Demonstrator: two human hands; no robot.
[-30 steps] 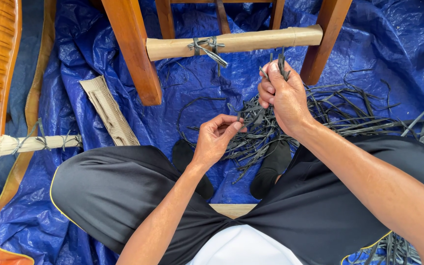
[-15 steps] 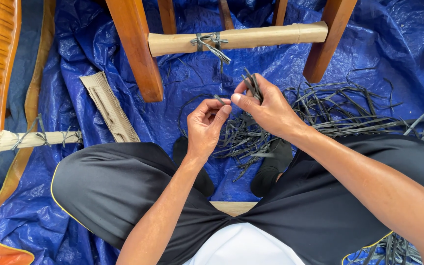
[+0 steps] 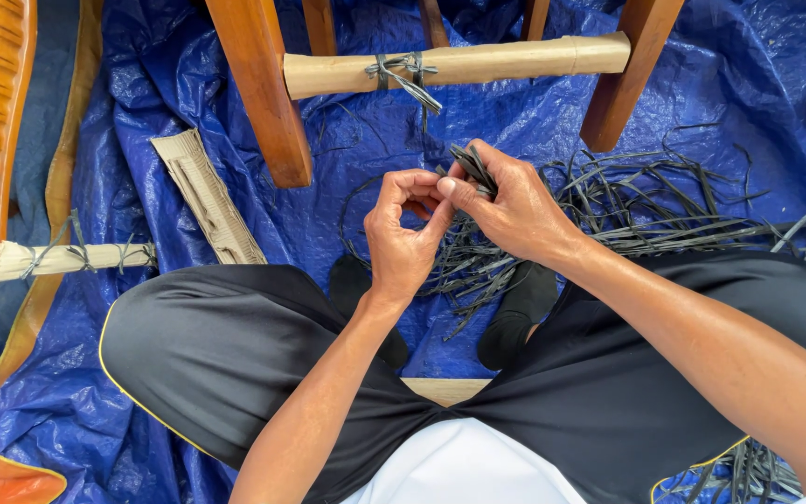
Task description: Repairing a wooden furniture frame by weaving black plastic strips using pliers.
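I am bringing my hands together now; a moment ago they were working apart over the pile. That is putting the dark strips [image 3: 470, 166] under both sets of fingers, in front of my knees above the blue tarp [image 3: 534, 121]. My right hand [image 3: 515, 207] is closing around the bunch, while my left hand [image 3: 405, 233] is pinching one strip's end, fingers curled narrow.

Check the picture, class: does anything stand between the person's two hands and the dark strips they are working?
Nothing visible does. The right hand already grips a bunch of dark strips, and the left hand touches it at the fingertips.
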